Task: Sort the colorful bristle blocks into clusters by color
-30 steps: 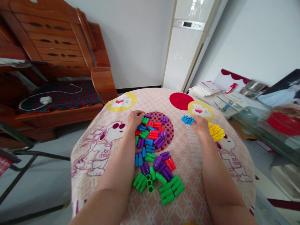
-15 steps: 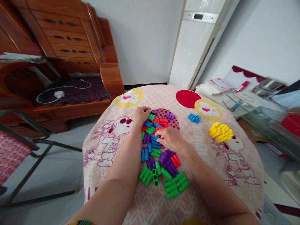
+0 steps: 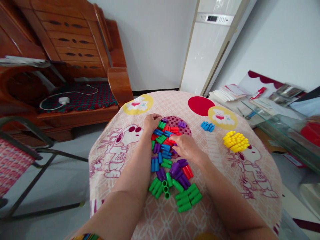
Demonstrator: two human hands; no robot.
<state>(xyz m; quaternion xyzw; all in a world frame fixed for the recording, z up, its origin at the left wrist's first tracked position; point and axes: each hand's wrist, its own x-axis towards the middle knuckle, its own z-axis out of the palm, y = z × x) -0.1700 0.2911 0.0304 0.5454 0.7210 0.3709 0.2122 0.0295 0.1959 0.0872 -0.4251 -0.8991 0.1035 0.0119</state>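
Observation:
A pile of colourful plastic building pieces, shaped like joined tubes, lies on the round table. At the pile's far left edge is my left hand point(image 3: 151, 122), its fingers curled together near a green piece point(image 3: 162, 125); what they hold, if anything, is hidden. My right hand point(image 3: 185, 145) reaches in from the right, fingers bent down beside red pieces point(image 3: 171, 129). Something purple shows by its fingertips, but the grip itself is out of sight. Blue pieces point(image 3: 166, 151) lie left of that hand. Closer to me are purple pieces point(image 3: 177, 171) and larger green pieces point(image 3: 183, 201).
A yellow cluster of pieces point(image 3: 235, 141) and a small blue cluster point(image 3: 207, 126) sit apart on the patterned tablecloth point(image 3: 212, 186). Right of the table stands a glass-edged shelf point(image 3: 282, 130) with papers. A wooden bench point(image 3: 75, 50) is at left, and a folding chair point(image 3: 17, 153) nearer.
My right hand has shifted slightly right, away from the blue pieces, uncovering more of them and some red ones. My left hand has stayed at the pile's far left edge.

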